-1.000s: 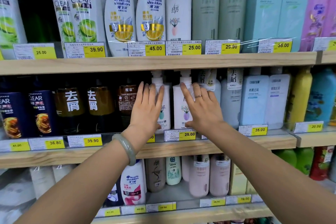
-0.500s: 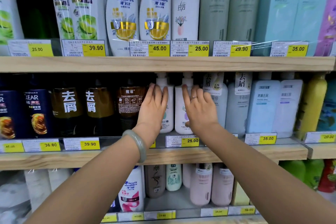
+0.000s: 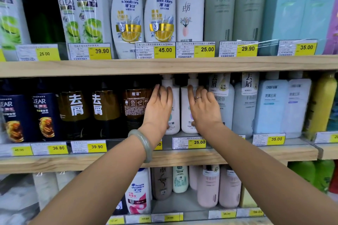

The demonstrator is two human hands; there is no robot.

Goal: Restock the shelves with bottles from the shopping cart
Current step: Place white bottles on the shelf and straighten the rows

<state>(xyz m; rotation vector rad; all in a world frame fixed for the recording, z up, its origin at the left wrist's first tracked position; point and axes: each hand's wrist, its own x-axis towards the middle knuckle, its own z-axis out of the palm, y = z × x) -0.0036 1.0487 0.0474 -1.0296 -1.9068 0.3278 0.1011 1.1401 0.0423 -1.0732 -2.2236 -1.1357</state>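
Two white pump bottles are set upright, side by side, on the middle shelf [image 3: 54,162], with their pumps tucked under the top shelf [image 3: 164,66]. The left white bottle [image 3: 175,115] is touched by the left grip [image 3: 159,107]. Its fingers are held straight and close together, and they are laid flat on the left side of that bottle. The right white bottle [image 3: 185,115] is touched by the right grip [image 3: 204,109]. Its fingers are bent a little and spread over the right side of that bottle, not wrapped round it. A ring [image 3: 197,97] is worn on the right grip, and a pale green bangle [image 3: 144,144] is worn on the left wrist. A brown bottle [image 3: 136,104] is seen just left of the left grip. A pale green bottle [image 3: 225,109] is seen just right of the right grip. A yellow price tag [image 3: 189,142] marked 25.00 is fixed on the near rail, below the two white bottles.
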